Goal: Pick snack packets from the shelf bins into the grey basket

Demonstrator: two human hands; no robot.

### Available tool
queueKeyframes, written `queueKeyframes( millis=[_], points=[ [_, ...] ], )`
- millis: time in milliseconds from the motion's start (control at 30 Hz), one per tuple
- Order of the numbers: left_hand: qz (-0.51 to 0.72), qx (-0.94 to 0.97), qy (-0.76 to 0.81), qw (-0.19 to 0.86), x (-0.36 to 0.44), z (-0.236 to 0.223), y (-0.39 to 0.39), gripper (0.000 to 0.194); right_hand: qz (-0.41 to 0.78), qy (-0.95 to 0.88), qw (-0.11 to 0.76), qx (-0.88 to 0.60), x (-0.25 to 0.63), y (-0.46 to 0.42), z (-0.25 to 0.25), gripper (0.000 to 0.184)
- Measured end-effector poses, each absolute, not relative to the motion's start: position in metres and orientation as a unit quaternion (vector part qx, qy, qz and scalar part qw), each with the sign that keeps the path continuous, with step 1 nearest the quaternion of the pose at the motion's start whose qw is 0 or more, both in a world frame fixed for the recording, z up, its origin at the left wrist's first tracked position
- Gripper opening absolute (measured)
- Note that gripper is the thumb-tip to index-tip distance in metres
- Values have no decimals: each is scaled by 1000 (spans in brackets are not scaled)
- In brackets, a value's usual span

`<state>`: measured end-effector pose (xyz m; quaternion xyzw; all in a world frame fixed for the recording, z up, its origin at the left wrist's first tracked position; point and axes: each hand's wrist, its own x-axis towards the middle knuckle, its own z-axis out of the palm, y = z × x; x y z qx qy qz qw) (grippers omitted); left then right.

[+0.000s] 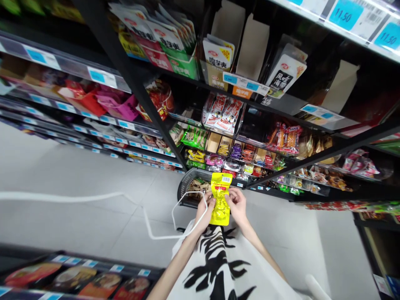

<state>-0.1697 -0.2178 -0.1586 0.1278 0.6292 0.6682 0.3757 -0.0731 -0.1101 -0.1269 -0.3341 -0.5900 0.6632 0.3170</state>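
Both hands are closed on the packet [220,210]: left hand [208,211] at one side edge, right hand [237,205] at the other. It overlaps the basket [187,179] in view. Step in hand, as judged: inspection; the next move calls for maintained grip

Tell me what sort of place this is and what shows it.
Most likely a supermarket or snack shop: black shelving stocked with small packaged snacks, price labels along the shelf edges, and a dark shopping basket beside the yellow packet.
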Motion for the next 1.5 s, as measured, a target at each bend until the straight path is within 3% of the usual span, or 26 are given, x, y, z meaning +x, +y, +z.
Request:
queueKeyframes(
  millis=[500, 1500],
  points=[
    [678, 113, 616, 384, -173, -159, -221, 63, 722, -530, 290, -338, -84, -115, -123, 31],
    [685, 142, 598, 390, -178, -165, -216, 57, 697, -507, 355, -361, -90, -119, -130, 28]
  ],
)
